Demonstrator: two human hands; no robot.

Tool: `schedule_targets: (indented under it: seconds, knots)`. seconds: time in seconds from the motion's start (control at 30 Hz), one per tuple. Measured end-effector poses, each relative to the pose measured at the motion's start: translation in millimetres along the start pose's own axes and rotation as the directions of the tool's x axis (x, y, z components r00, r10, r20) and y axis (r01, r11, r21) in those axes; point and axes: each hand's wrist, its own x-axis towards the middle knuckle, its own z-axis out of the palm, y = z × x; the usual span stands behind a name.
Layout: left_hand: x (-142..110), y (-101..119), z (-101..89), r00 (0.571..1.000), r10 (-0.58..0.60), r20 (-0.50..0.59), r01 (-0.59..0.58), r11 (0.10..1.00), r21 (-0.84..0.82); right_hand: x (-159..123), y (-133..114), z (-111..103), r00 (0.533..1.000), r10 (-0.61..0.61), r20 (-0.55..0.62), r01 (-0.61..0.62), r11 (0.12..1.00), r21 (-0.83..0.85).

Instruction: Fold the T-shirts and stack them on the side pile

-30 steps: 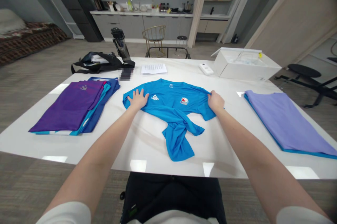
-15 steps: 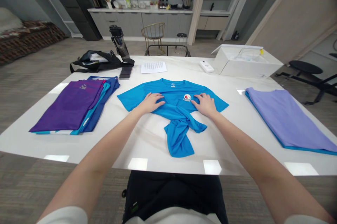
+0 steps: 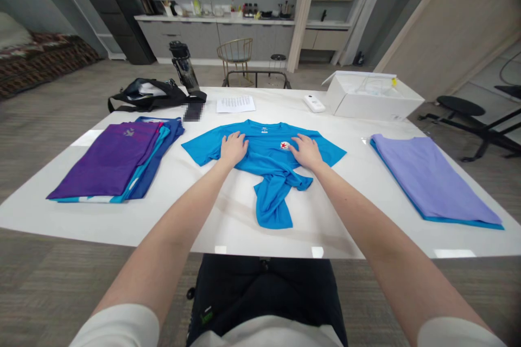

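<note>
A blue T-shirt (image 3: 264, 154) lies on the white table in front of me, its collar at the far side and both sleeves spread outward. Its lower part is twisted and bunched toward me. My left hand (image 3: 235, 149) rests on the left of the chest, fingers stretched and a little apart. On the other side, my right hand (image 3: 306, 150) lies open on the cloth, fingertips beside the round white badge (image 3: 285, 145) with a red star. Neither hand grips the fabric.
To the left is a stack of folded shirts, purple one (image 3: 106, 159) on top. A folded lavender shirt (image 3: 437, 178) lies on blue cloth at right. Behind are a black bag (image 3: 148, 94), a bottle (image 3: 185, 67), a paper sheet (image 3: 235, 103), a white device (image 3: 314, 103) and a white box (image 3: 370, 97).
My left hand has turned and moved slightly away from me on the shirt, fingers now pointing forward. My right hand has shifted a little forward. The view has moved slightly.
</note>
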Motion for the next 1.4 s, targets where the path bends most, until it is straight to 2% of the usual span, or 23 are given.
schedule_targets:
  seconds: [0.07,0.13,0.27,0.33,0.43,0.53,0.63,0.73,0.8,0.9,1.0,1.07,1.13,1.2,1.27,1.33,1.4]
  knots:
    - [5.2,5.0,1.7,0.996,-0.082,-0.045,0.084,0.996,0.038,10.9,-15.0,3.3,1.0,-0.019,0.008,0.018,0.999,0.037]
    - [17.1,3.0,4.9,0.989,-0.146,-0.035,0.148,0.988,0.051,28.0,-24.7,7.7,0.999,0.012,0.046,-0.015,0.998,0.069]
    - [52.5,-10.9,13.3,0.985,-0.134,0.109,0.131,0.991,0.035,67.6,-32.8,18.8,0.963,0.124,0.237,-0.149,0.985,0.089]
    - [69.5,-16.6,18.2,0.971,-0.118,0.206,0.117,0.993,0.016,84.6,-33.0,24.8,0.948,0.138,0.287,-0.166,0.983,0.075]
    - [88.2,-19.4,25.0,0.944,-0.145,0.295,0.151,0.988,0.003,104.2,-29.2,32.9,0.95,0.127,0.284,-0.152,0.986,0.066]
    - [100.0,-18.1,28.8,0.939,-0.17,0.298,0.173,0.985,0.015,119.2,-21.5,37.2,0.959,0.103,0.265,-0.13,0.988,0.087]
    - [110.6,-20.0,30.0,0.961,-0.137,0.242,0.136,0.99,0.021,132.7,-11.6,36.1,0.971,0.059,0.231,-0.096,0.984,0.151]
    - [123.7,-29.0,31.8,0.988,-0.132,0.08,0.13,0.991,0.03,145.8,-0.8,31.7,0.995,0.087,0.049,-0.093,0.985,0.144]
    - [133.7,-37.1,33.9,0.982,-0.189,-0.004,0.189,0.982,0.03,154.2,6.1,29.6,0.989,0.144,-0.04,-0.14,0.987,0.076]
    - [148.8,-47.9,38.0,0.974,-0.228,0.004,0.228,0.973,0.021,166.4,14.2,29.7,0.984,0.18,-0.004,-0.18,0.984,0.007]
    - [164.5,-55.7,41.1,0.981,-0.186,0.045,0.185,0.982,0.034,179.4,18.5,32.4,0.986,0.164,0.017,-0.163,0.986,-0.021]
    - [176.2,-59.5,41.6,0.987,-0.158,0.031,0.156,0.987,0.041,190.0,19.2,34.0,0.987,0.16,-0.002,-0.16,0.987,-0.021]
    - [188.4,-61.6,40.2,0.983,-0.183,-0.022,0.183,0.983,0.017,202.3,18.4,34.9,0.978,0.197,-0.068,-0.197,0.98,0.009]
    - [198.8,-60.2,37.5,0.961,-0.262,-0.086,0.26,0.965,-0.035,214.2,16.2,35.4,0.953,0.265,-0.147,-0.256,0.964,0.074]
    - [203.4,-54.0,34.7,0.939,-0.32,-0.129,0.309,0.946,-0.096,221.9,12.7,36.1,0.94,0.296,-0.169,-0.267,0.948,0.173]
    - [198.5,-42.3,32.3,0.946,-0.277,-0.169,0.258,0.958,-0.124,221.1,7.9,36.9,0.959,0.242,-0.148,-0.199,0.946,0.256]
    - [183.0,-26.5,29.6,0.972,-0.134,-0.194,0.112,0.986,-0.123,209.9,2.4,37.3,0.98,0.117,-0.159,-0.068,0.957,0.283]
